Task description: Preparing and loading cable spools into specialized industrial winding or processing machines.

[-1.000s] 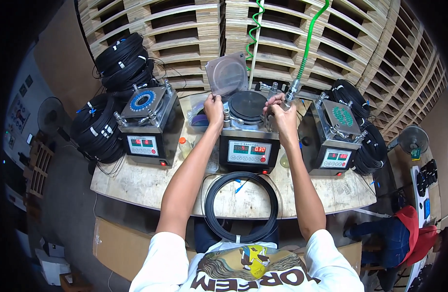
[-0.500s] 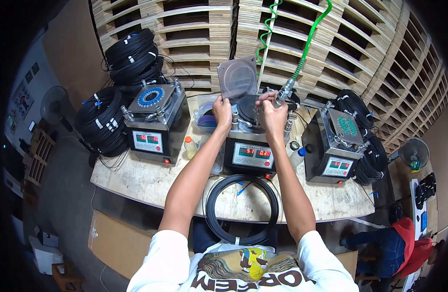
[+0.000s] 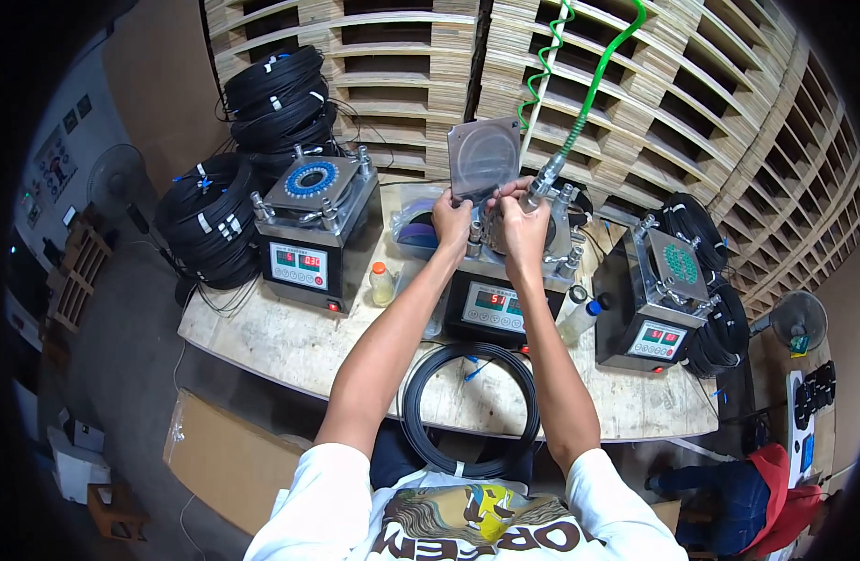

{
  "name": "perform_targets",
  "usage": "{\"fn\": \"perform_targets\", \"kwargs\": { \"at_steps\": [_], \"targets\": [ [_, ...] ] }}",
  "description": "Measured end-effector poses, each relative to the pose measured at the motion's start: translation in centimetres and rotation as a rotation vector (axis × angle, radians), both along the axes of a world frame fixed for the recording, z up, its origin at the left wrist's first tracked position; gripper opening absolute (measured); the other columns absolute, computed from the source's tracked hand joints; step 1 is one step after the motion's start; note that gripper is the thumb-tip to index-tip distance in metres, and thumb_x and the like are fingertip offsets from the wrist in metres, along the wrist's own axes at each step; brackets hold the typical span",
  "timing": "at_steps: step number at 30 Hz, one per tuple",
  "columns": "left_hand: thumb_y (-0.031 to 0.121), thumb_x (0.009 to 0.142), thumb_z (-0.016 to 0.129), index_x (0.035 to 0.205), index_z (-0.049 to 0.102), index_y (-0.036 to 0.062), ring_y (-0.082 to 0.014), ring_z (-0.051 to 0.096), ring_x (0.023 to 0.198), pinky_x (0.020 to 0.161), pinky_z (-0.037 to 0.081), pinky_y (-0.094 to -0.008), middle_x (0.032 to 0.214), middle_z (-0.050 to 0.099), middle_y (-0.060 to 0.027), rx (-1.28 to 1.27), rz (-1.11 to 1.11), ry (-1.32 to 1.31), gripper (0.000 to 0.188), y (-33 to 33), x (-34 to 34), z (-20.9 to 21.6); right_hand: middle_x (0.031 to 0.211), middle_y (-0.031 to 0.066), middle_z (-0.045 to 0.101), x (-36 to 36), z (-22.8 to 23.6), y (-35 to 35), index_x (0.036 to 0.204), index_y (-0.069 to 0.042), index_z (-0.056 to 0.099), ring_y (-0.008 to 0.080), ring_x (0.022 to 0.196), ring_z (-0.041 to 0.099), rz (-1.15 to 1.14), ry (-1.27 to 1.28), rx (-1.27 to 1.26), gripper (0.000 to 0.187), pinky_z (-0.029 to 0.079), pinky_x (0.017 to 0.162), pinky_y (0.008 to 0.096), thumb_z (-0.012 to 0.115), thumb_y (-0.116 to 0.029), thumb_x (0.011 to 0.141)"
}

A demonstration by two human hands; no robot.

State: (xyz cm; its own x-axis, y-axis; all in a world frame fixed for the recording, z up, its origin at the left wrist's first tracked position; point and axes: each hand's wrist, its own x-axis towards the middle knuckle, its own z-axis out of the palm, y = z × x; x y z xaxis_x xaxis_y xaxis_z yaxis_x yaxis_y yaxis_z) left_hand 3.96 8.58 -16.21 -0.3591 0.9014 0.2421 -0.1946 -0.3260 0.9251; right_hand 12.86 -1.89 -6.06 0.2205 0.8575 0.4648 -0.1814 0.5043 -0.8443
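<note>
My left hand (image 3: 451, 222) pinches the lower edge of a square metal plate (image 3: 477, 178) with a round translucent disc on its face, held upright and slightly tilted above the middle polishing machine (image 3: 486, 307). My right hand (image 3: 523, 229) is closed round an air blow gun (image 3: 545, 179), whose green hose (image 3: 594, 93) runs up and away. Its nozzle is hidden by my fingers. Both hands are over the machine's top, which they partly cover. A coil of black cable (image 3: 413, 411) lies at the table's front edge, before my body.
On the left stands a machine with a ring of blue connectors (image 3: 310, 180); the right one carries green connectors (image 3: 680, 265). Black cable coils (image 3: 271, 93) are stacked behind. An orange-capped bottle (image 3: 381, 285) and a blue-capped bottle (image 3: 580, 323) flank the middle machine. Wooden pallets (image 3: 383, 61) rise behind.
The whole view has shifted, so the machines appear further right and slightly lower. Both hands keep their holds on the plate and the blow gun, and appear closer together.
</note>
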Motion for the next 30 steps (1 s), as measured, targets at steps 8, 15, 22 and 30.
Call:
{"fn": "perform_targets", "kwargs": {
  "at_steps": [8,15,22,30],
  "targets": [
    [0.002,0.075,0.063,0.088,0.063,-0.0024,-0.0165,0.057,0.067,0.067,0.047,-0.0330,0.073,0.062,-0.0072,-0.079,0.022,0.050,0.014,-0.6,-0.5,0.4,0.086,0.0105,0.063,-2.1,5.1,1.7,0.091,-0.002,0.053,0.0173,0.076,0.065,0.014,0.174,0.229,0.007,0.053,0.070,0.0303,0.050,0.004,0.088],
    [0.001,0.076,0.063,0.088,0.062,-0.0027,-0.0200,0.057,0.067,0.068,0.047,-0.0371,0.071,0.060,-0.0086,-0.030,0.084,0.090,0.013,-0.6,-0.6,0.6,0.080,0.0082,0.061,0.0,2.5,2.7,0.093,-0.001,0.054,0.0162,0.068,0.063,0.029,-0.002,0.010,0.008,0.052,0.061,0.0287,0.050,0.004,0.088],
    [0.000,0.076,0.062,0.088,0.061,-0.0029,-0.0191,0.059,0.068,0.068,0.048,-0.0362,0.072,0.061,-0.0082,-0.004,0.061,0.061,0.012,-1.0,-0.2,0.9,0.079,0.0064,0.062,2.3,2.9,5.1,0.089,-0.001,0.056,0.0132,0.068,0.061,-0.213,0.036,0.300,0.008,0.049,0.062,0.0268,0.050,0.005,0.087],
    [0.002,0.076,0.063,0.086,0.060,-0.0028,-0.0202,0.061,0.064,0.064,0.049,-0.0369,0.071,0.061,-0.0100,-0.058,0.060,0.102,0.012,-1.0,0.1,0.9,0.081,0.0084,0.064,4.0,4.9,5.8,0.088,0.000,0.055,0.0134,0.071,0.062,-0.138,0.009,0.314,0.007,0.049,0.064,0.0262,0.050,0.005,0.086]
  ]
}}
